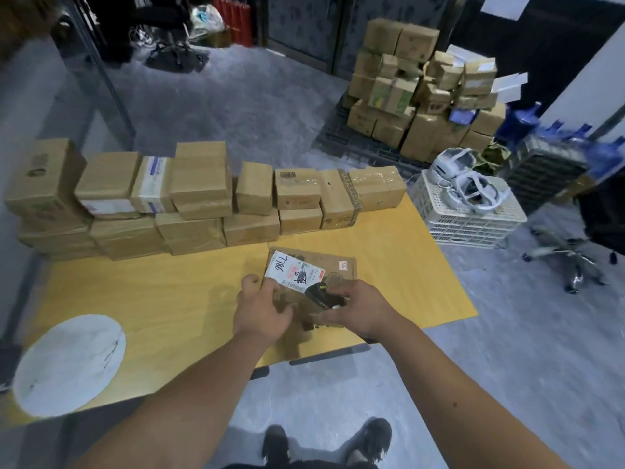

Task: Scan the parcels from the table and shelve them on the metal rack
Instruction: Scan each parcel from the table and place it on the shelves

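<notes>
- Head view: my left hand [262, 308] grips the near edge of the flat parcel [313, 275] on the table [152, 299]; my right hand [355, 308] clutches the scanner [321, 294] by its label [293, 270].
- Thin, stiff cardboard, probably light — I'd lift it by its long edges.

Parcel depot — stacked cartons [419, 93]
</notes>
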The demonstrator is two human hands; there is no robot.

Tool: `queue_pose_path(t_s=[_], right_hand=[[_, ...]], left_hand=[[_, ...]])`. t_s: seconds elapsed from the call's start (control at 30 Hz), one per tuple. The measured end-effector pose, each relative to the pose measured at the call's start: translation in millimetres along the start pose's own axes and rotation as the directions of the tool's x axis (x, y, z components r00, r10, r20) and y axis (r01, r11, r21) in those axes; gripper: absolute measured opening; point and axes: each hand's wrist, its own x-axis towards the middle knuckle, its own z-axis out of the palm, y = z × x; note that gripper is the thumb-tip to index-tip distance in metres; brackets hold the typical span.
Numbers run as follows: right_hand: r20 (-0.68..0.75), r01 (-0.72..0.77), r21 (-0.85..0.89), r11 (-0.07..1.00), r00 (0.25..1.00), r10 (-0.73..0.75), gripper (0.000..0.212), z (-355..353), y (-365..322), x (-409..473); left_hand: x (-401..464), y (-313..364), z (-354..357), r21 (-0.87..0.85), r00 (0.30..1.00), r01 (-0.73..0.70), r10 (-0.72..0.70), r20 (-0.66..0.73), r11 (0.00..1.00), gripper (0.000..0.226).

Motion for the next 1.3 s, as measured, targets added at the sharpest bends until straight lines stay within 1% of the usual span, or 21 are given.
queue_pose_path(t_s=[0.07, 0.1, 0.2, 0.23, 0.3, 0.37, 0.4, 0.47, 0.57, 0.6, 0.67, 0.73, 0.8, 0.87, 0.93, 1.0, 1.03, 1.1, 1.2, 1.3], right_hand=[[-0.024, -0.008, 0.007, 1.000, 1.000, 0.008, 0.038, 1.5, 5.7, -1.8], [-0.033, -0.010, 0.015, 1.000, 0.999, 0.010, 0.036, 1.4, 8.4, -3.8], [-0.048, -0.027, 0.031, 0.999, 0.998, 0.028, 0.038, -2.9, 12.9, -13.0], [-0.051, -0.035, 0.028, 0.999, 0.998, 0.036, 0.037, -4.7, 14.4, -16.1], [-0.054, -0.058, 0.023, 0.998, 0.997, 0.059, 0.034, -7.8, 18.8, -21.8], [-0.058, -0.102, 0.070, 0.992, 0.993, 0.106, 0.031, -9.8, 23.8, -27.6], [-0.057, -0.126, 0.101, 0.987, 0.990, 0.132, 0.029, -10.3, 26.5, -30.2], [-0.055, -0.148, 0.121, 0.982, 0.986, 0.156, 0.027, -9.6, 31.1, -34.9], [-0.046, -0.146, 0.122, 0.982, 0.987, 0.152, 0.018, -7.1, 31.8, -39.2], [-0.046, -0.142, 0.122, 0.982, 0.988, 0.148, 0.017, -6.3, 31.4, -39.3], [-0.044, -0.138, 0.114, 0.984, 0.989, 0.143, 0.018, -4.5, 30.3, -38.2], [-0.038, -0.132, 0.106, 0.986, 0.990, 0.137, 0.019, -2.7, 29.7, -35.3], [-0.032, -0.120, 0.092, 0.989, 0.992, 0.123, 0.020, -1.5, 28.2, -31.1], [-0.024, -0.100, 0.060, 0.993, 0.995, 0.101, 0.026, -1.1, 26.1, -27.1], [-0.017, -0.084, 0.026, 0.996, 0.996, 0.084, 0.037, -1.6, 22.5, -22.9], [-0.014, -0.068, 0.004, 0.998, 0.998, 0.068, 0.040, -2.3, 18.5, -19.5], [-0.013, -0.061, 0.002, 0.998, 0.998, 0.061, 0.039, -2.3, 16.9, -17.5], [-0.008, -0.046, 0.001, 0.999, 0.999, 0.046, 0.038, -2.0, 14.2, -13.8], [-0.007, -0.047, 0.002, 0.999, 0.999, 0.047, 0.041, -2.0, 12.9, -8.8], [0.002, -0.054, 0.014, 0.998, 0.999, 0.054, 0.046, -2.8, 13.5, -4.5]], left_hand=[[0.0, -0.4, 1.8, -0.012, 0.998, -0.055, 0.055, 0.022, 0.998, 0.024], [1.5, -1.4, 2.6, -0.015, 0.995, -0.085, 0.085, 0.042, 0.996, 0.022], [9.5, -1.7, 3.7, 0.008, 0.984, -0.148, 0.146, 0.104, 0.989, 0.028], [12.4, -0.3, 3.7, 0.024, 0.981, -0.149, 0.144, 0.126, 0.989, 0.034], [18.5, 3.2, 3.4, 0.058, 0.978, -0.162, 0.153, 0.139, 0.985, 0.057], [26.1, 8.4, 1.7, 0.108, 0.964, -0.249, 0.236, 0.124, 0.962, 0.080], [31.0, 11.6, -0.6, 0.140, 0.950, -0.299, 0.280, 0.139, 0.944, 0.089], [43.3, 17.3, -5.4, 0.215, 0.922, -0.364, 0.317, 0.223, 0.906, 0.105], [59.6, 25.0, -9.6, 0.269, 0.882, -0.392, 0.275, 0.384, 0.880, 0.117], [64.2, 27.1, -11.0, 0.260, 0.875, -0.381, 0.256, 0.411, 0.887, 0.118], [69.2, 28.6, -14.1, 0.255, 0.878, -0.363, 0.237, 0.415, 0.896, 0.118], [65.8, 25.8, -16.7, 0.284, 0.892, -0.358, 0.235, 0.387, 0.889, 0.118], [57.9, 20.9, -15.6, 0.310, 0.923, -0.305, 0.200, 0.328, 0.900, 0.118], [49.2, 18.5, -10.7, 0.322, 0.966, -0.184, 0.110, 0.234, 0.929, 0.116], [42.7, 21.9, -5.3, 0.289, 0.991, -0.010, -0.030, 0.133, 0.957, 0.113], [39.3, 26.6, -1.4, 0.224, 0.986, 0.142, -0.158, 0.059, 0.964, 0.108], [38.8, 28.2, 0.2, 0.197, 0.980, 0.184, -0.196, 0.042, 0.963, 0.105], [39.5, 27.8, 4.6, 0.141, 0.976, 0.203, -0.212, 0.055, 0.969, 0.100], [42.2, 24.0, 8.0, 0.017, 0.976, 0.175, -0.176, 0.127, 0.984, 0.089], [42.9, 21.5, 9.3, -0.066, 0.970, 0.168, -0.153, 0.190, 0.984, 0.087]])
